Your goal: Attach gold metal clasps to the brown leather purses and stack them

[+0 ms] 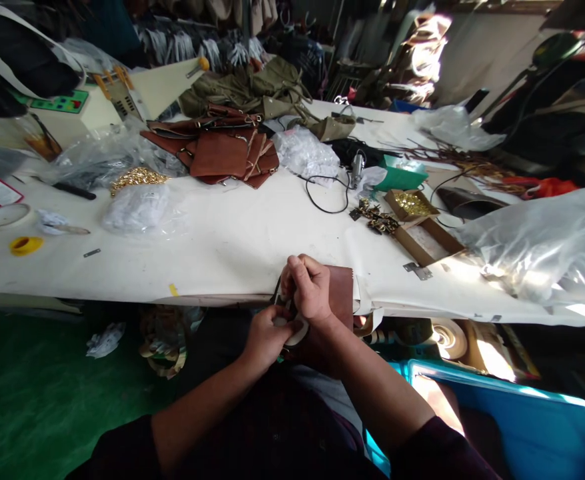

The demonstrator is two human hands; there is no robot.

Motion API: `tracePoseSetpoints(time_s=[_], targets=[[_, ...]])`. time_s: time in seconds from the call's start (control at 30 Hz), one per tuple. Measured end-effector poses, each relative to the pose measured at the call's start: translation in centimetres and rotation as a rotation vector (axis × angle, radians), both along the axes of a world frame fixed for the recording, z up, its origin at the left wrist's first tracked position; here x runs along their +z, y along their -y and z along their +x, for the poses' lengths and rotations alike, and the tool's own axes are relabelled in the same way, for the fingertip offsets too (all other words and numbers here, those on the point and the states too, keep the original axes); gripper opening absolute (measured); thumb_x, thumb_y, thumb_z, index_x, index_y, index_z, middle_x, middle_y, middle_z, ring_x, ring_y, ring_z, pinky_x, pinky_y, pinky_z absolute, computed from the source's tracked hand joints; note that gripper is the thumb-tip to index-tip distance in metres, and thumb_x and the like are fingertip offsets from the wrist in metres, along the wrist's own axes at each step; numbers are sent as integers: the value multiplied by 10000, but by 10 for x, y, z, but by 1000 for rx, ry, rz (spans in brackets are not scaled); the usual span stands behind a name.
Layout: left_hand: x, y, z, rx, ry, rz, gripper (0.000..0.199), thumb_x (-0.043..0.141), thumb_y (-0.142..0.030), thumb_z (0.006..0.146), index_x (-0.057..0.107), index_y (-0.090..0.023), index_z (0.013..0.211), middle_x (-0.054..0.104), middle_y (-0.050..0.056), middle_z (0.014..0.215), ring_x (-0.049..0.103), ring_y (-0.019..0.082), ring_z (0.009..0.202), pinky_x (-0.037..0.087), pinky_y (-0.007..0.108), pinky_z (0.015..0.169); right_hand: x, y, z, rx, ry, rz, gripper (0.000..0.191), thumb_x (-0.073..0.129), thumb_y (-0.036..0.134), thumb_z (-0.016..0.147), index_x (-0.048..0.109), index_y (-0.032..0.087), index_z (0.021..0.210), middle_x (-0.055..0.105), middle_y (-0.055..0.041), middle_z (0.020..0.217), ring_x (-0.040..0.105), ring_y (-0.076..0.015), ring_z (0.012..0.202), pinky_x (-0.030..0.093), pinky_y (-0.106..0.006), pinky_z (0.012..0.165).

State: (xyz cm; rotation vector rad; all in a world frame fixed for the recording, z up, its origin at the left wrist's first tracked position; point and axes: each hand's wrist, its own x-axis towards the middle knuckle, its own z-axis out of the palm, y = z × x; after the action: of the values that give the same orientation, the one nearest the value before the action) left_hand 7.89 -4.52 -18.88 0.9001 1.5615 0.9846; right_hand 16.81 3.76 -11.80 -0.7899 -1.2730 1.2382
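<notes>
a blue plastic bin with a pale rim (547,420) sits low at the right, beside the right forearm. just beyond it, at the table's front edge, the left hand (267,333) grasps a flat, brown leather piece (341,293), thumb and fingers pinched near a pale, rounded part. the right hand (308,287) is clenched over the leather piece, close above the left; what lies inside its curled fingers is hidden. the leather piece lies partly on the long, white-topped table (257,243), partly over its edge.

on the tabletop to the left is a yellow ring-shaped roll of tape (26,246); to the right, a large, crumpled, clear plastic bag (547,250). near that bag stand two shallow, brown cardboard trays (445,235), the farther one holding small, gold-coloured pieces (412,203).

farther back on the left lies a heap of gold-coloured chain (135,179), and to its right a pile of reddish-brown leather bags (220,155). behind the pile spread soft, olive-green bags (242,90). pale hanging things (177,47) fill the background, too blurred to name.
</notes>
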Motion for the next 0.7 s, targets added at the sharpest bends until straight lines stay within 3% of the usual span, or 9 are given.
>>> tracePoseSetpoints(time_s=[0.13,0.3,0.43,0.57,0.63,0.7], targets=[[-1,1,0,4,-17,-6,261,851,-374,682,687,-194,776,631,-30,647,547,144,598,389,252,562,12,0,0,-35,-100,56,503,608,568,1028,483,244,664,510,29,553,479,-127,484,393,-287,486],[-1,-1,0,-4,-43,41,180,805,-314,702,697,-185,766,683,0,720,596,168,680,422,273,627,-1,5,-5,59,63,49,524,655,535,1007,485,236,611,484,32,516,426,-123,484,358,-285,478],[-4,-1,0,-6,-56,59,214,821,-340,689,688,-191,767,667,-8,716,588,169,682,407,271,621,-4,4,-4,74,39,52,507,646,570,1001,502,236,646,521,25,567,462,-130,524,390,-286,507],[-5,0,1,-7,-59,59,219,799,-349,695,680,-191,789,674,0,745,581,169,696,403,270,629,-9,7,-8,44,50,1,525,672,577,974,471,241,625,482,46,518,409,-116,476,353,-278,475],[-4,0,1,-9,-64,50,231,803,-351,684,660,-195,778,655,-6,728,567,165,682,400,267,625,-3,7,-11,47,36,-28,522,668,559,981,462,243,620,471,52,502,400,-112,454,341,-277,462],[-2,1,0,-17,-68,41,262,813,-371,681,627,-206,764,623,-23,701,540,153,650,388,258,606,14,2,-9,1,-38,-1,506,629,568,1003,455,249,650,481,52,522,425,-118,456,355,-277,467]])
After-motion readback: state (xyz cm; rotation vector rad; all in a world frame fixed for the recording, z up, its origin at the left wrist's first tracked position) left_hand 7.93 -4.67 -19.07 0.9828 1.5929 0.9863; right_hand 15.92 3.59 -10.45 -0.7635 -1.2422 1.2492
